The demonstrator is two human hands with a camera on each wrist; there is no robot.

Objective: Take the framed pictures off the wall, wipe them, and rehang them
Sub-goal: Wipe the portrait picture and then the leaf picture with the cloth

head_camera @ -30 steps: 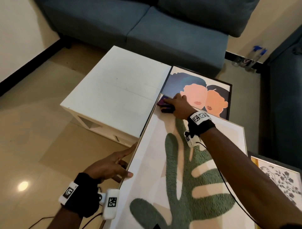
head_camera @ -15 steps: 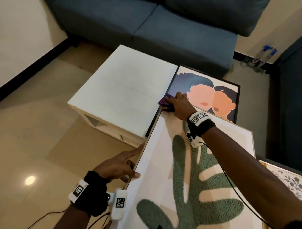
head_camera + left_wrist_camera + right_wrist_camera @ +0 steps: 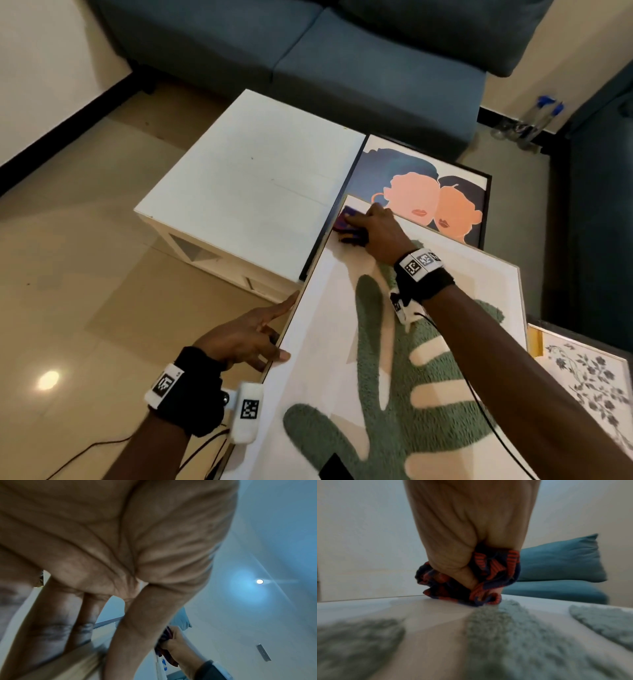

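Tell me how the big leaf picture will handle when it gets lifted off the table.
The leaf picture probably stays stiff: its flat face doesn't sag under the right hand. It overhangs the white table, so it may tip. The left hand steadying its edge suggests it slides easily.

1. White square wooden coffee table on glossy beige tile floor.
2. Blue fabric sofa behind table.
3. Cream wall with black skirting left of table.
4. Round ceiling light.
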